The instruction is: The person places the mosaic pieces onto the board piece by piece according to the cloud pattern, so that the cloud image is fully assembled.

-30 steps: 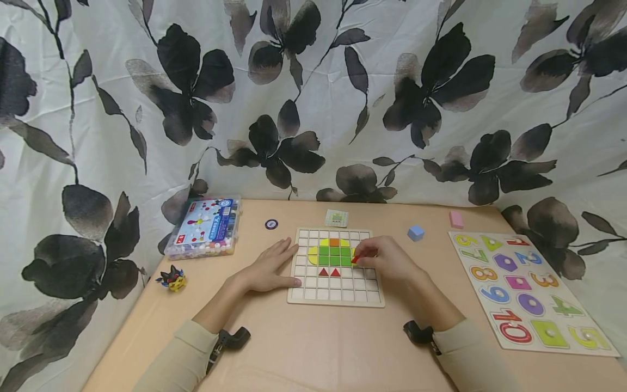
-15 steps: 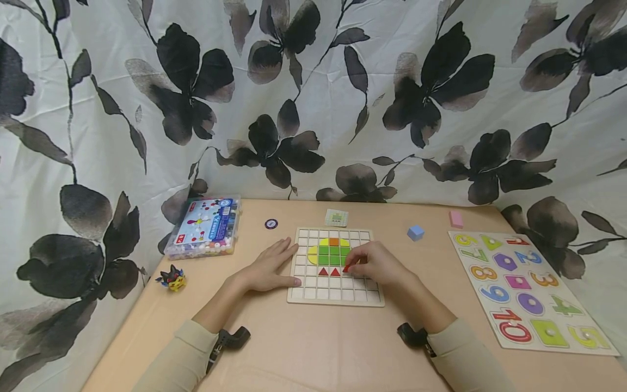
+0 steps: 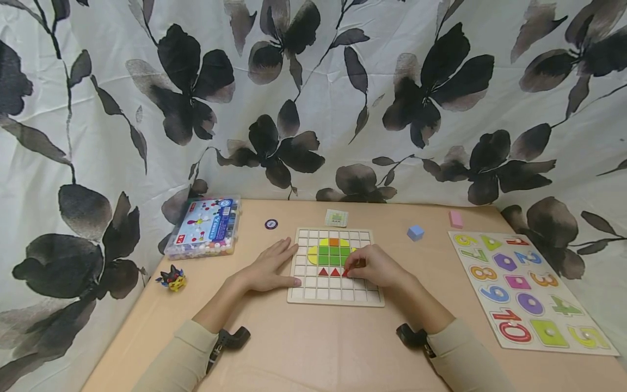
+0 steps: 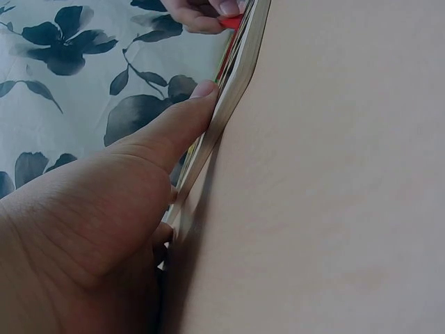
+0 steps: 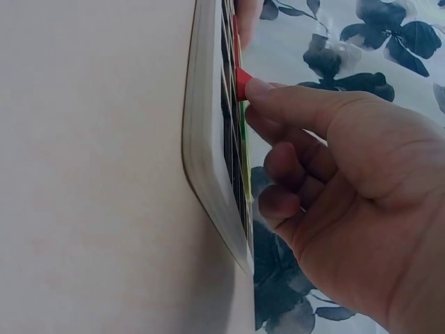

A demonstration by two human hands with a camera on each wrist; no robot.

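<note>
A pale grid board (image 3: 313,295) lies on the table. Yellow, orange and green pieces (image 3: 330,255) form a rounded patch on its upper part, and two red triangles (image 3: 329,272) sit in the row below. My right hand (image 3: 379,267) pinches a red triangular piece (image 5: 242,83) between thumb and forefinger, its lower edge right at the board beside those triangles. The other right fingers curl loosely in the right wrist view. My left hand (image 3: 268,270) rests spread along the board's left edge, thumb (image 4: 188,115) lying on the rim.
Behind the board lies a small pattern card (image 3: 336,218). A clear box of beads (image 3: 203,228), a round token (image 3: 271,224) and a small figurine (image 3: 172,278) are at left. At right are a blue block (image 3: 415,233), a pink block (image 3: 456,219) and a number puzzle (image 3: 531,291).
My right hand has moved left and toward the front of the board with the red piece, down to the row of red triangles. My left hand has stayed in place.
</note>
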